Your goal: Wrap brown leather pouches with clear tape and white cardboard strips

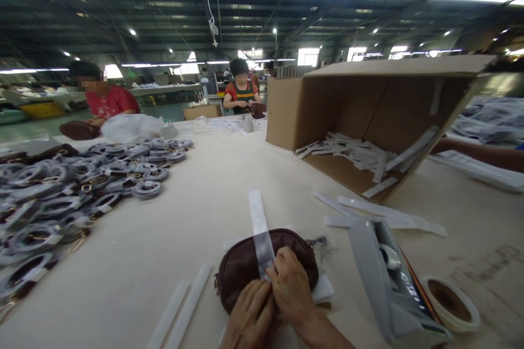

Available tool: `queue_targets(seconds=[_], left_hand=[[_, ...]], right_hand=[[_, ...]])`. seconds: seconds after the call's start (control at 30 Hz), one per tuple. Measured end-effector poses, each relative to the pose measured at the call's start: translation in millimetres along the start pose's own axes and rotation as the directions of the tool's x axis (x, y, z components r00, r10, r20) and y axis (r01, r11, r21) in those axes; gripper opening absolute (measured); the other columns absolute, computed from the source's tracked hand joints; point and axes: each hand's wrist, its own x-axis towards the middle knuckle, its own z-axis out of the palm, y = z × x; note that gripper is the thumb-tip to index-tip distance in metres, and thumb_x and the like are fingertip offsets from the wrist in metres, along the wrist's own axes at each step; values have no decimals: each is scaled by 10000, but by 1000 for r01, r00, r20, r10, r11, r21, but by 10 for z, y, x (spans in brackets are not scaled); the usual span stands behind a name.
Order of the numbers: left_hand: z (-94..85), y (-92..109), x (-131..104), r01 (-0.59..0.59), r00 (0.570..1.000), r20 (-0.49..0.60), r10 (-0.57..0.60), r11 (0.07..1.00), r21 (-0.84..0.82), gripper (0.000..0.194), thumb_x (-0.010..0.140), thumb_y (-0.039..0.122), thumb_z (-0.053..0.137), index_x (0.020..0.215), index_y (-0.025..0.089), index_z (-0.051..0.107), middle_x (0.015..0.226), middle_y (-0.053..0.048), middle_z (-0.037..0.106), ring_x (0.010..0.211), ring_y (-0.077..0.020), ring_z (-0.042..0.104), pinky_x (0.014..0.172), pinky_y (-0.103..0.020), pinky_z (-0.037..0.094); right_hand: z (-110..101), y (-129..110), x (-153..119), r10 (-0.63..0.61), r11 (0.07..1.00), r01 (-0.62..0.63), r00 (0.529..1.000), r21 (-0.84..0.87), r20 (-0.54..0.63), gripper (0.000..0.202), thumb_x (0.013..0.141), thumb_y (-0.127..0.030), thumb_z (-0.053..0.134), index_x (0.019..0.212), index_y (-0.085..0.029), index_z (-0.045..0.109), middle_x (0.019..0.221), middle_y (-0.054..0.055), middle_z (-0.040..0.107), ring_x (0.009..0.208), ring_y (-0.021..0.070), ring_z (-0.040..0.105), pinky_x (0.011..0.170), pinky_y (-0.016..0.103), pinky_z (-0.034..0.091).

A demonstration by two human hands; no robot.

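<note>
A dark brown handbag (239,264) lies on the pale table, its metal rings at the two ends. Across its middle runs a translucent white strip (258,218), whose far end reaches past the bag onto the table. My right hand (291,283) pinches the near part of this strip against the bag with bent fingers. Close beside it, my left hand (250,311) rests on the bag's near side with its fingers curled together at the strip's near end. What lies under the left fingertips is hidden.
An open cardboard box (282,112) on its side holds white strips. A grey tape dispenser (368,267) and a tape roll (470,313) stand right. Wrapped coiled straps (147,190) cover the left. Two loose strips (180,305) lie near my left hand. Two co-workers (110,99) handle brown bags.
</note>
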Motion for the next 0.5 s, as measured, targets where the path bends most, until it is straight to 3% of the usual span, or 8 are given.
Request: queue_targets(seconds=[0.13, 0.2, 0.3, 0.4, 0.5], left_hand=[[-49, -5, 62, -19, 998, 60, 18, 1000, 10, 280, 878, 125, 411, 1096, 112, 586, 1039, -119, 655, 1053, -191, 583, 902, -322, 522], [-69, -6, 84, -29, 999, 27, 28, 999, 22, 264, 878, 133, 420, 1082, 107, 587, 1021, -118, 665, 1040, -189, 593, 880, -316, 533], [-81, -3, 91, -25, 1000, 0, 25, 1000, 15, 237, 873, 123, 432, 1040, 124, 601, 1009, -106, 674, 1029, -175, 601, 878, -294, 530], [-78, -21, 82, -34, 999, 1, 34, 999, 27, 216, 874, 137, 462, 1023, 131, 618, 1017, -94, 675, 1012, -168, 608, 883, -267, 516], [-61, -63, 81, -88, 995, -43, 90, 995, 45, 209, 892, 172, 455, 980, 132, 640, 984, -80, 682, 954, -161, 626, 844, -245, 517]], right_hand=[[-77, -54, 17, -3, 1000, 4, 999, 19, -39, 165, 733, -62, 538, 753, -207, 464, 824, 67, 533, 765, 230, 556, 653, 342, 513], [-306, -61, -34, -54, 997, 57, 997, 49, -57, 137, 798, -112, 511, 909, -191, 503, 992, 101, 543, 903, 233, 562, 744, 339, 522], [-862, 70, -237, -168, 985, 173, 974, 16, -149, 210, 897, -189, 476, 1107, -200, 496, 1127, 120, 519, 1043, 245, 516, 848, 367, 469], [-1450, 420, -523, -87, 986, 36, 943, -162, -322, 133, 928, -267, 488, 1034, -216, 551, 1104, 120, 523, 1014, 270, 514, 850, 425, 404], [-1829, 901, -781, -2, 938, -146, 904, -314, -427, 206, 923, -380, 493, 884, -212, 606, 1023, 108, 548, 949, 272, 539, 793, 420, 425]])
